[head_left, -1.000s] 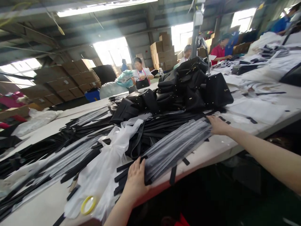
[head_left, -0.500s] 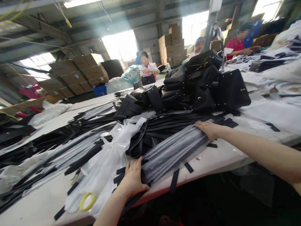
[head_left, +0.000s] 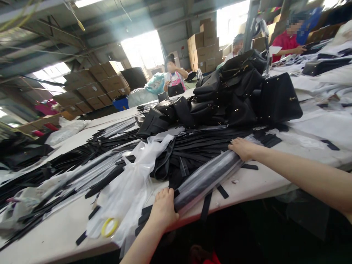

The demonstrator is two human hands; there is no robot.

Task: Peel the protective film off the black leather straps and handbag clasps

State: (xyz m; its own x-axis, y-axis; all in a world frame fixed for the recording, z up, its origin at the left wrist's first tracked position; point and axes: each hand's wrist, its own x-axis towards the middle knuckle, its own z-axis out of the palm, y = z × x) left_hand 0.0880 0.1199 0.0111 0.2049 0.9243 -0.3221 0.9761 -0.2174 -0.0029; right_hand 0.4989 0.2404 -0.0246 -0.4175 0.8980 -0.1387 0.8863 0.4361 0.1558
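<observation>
A bundle of black straps in clear plastic wrap (head_left: 207,179) lies along the table's front edge. My left hand (head_left: 164,208) is closed around its near end, where bare strap ends (head_left: 144,216) stick out. At the far end, the fingers of my right hand (head_left: 244,148) are wrapped over the bundle. Just beyond it is a heap of loose black straps (head_left: 198,141). Left of my left hand, a crumpled white plastic sheet (head_left: 126,183) carries a yellow tape roll (head_left: 109,227).
Black handbags (head_left: 233,95) are piled behind the straps. More straps (head_left: 79,152) spread to the left across the white table (head_left: 57,234). Co-workers (head_left: 176,75) are at the far side, with cardboard boxes (head_left: 203,47) behind. Strap scraps (head_left: 222,191) lie near the front edge.
The wrapped bundle has become narrower and rounder between my hands, having been flatter and wider. The camera view has shifted slightly. A far co-worker has raised a hand to the head.
</observation>
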